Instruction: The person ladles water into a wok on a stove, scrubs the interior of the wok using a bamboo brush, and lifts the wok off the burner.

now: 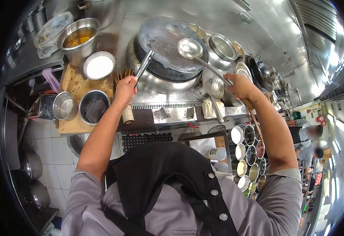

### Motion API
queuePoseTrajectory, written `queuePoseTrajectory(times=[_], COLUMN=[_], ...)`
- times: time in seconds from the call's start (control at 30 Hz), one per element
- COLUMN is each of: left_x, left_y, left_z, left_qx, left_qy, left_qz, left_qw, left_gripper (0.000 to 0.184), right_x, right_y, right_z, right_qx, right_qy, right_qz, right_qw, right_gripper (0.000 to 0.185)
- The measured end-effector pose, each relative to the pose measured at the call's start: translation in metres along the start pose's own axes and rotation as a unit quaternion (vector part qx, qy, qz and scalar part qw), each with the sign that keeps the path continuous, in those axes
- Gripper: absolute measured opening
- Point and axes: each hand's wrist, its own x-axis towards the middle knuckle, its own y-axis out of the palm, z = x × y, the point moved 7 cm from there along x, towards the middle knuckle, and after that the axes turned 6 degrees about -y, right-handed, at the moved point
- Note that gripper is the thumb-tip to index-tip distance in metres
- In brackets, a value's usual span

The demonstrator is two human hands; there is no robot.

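My right hand [241, 85] is closed around the handle of a metal ladle [190, 48]. The ladle's round bowl hangs over the right part of a dark wok [166, 37], which sits tilted on the stove ring [134, 59]. My left hand [126, 90] grips a slim silver metal tool [144, 65] whose exact kind I cannot make out. Its tip points up at the wok's near-left rim; whether they touch is unclear. Below the left hand lies a bamboo wok brush [127, 115]. Left of the right hand rests a perforated skimmer [212, 83].
On the left, a wooden board [70, 126] carries a bowl of white contents [99, 66] and other metal vessels. A pot of yellow liquid [77, 41] stands behind. Several seasoning containers [241, 168] fill the lower right. Co-workers [309, 135] stand farther right.
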Motion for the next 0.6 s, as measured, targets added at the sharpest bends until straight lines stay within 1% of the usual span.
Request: queuePoseTrajectory(times=[0.03,0.1,0.23,0.3,0.33,0.4,0.53,0.6], left_x=[-0.001,0.000,0.003,0.004,0.005,0.005,0.007,0.005], left_y=[0.000,0.001,0.000,0.000,0.001,0.002,0.004,0.005], left_z=[-0.001,0.003,0.005,0.007,0.007,0.009,0.013,0.013], left_qx=[0.000,0.007,0.023,0.017,0.012,0.010,-0.001,0.000], left_qy=[0.007,0.003,-0.004,0.000,0.004,0.001,-0.008,-0.007], left_qz=[-0.001,0.006,0.009,0.014,0.019,0.014,0.012,0.011], left_qw=[1.000,1.000,1.000,1.000,1.000,1.000,1.000,1.000], left_gripper=[0.027,0.025,0.024,0.024,0.024,0.024,0.024,0.024], right_x=[0.000,0.000,0.005,-0.004,-0.004,-0.003,-0.002,-0.002], right_y=[0.002,0.015,-0.004,-0.011,-0.009,-0.005,0.004,0.020], right_z=[-0.001,-0.005,-0.004,0.002,0.000,-0.003,-0.001,0.003], right_qx=[-0.001,-0.012,-0.011,0.031,0.029,0.076,0.084,0.014], right_qy=[0.001,0.000,-0.015,-0.021,-0.021,-0.031,-0.029,-0.023], right_qz=[0.001,0.064,0.062,-0.008,-0.007,-0.015,-0.038,0.063], right_qw=[1.000,0.998,0.998,0.999,0.999,0.997,0.995,0.998], right_gripper=[0.057,0.058,0.058,0.057,0.057,0.057,0.057,0.055])
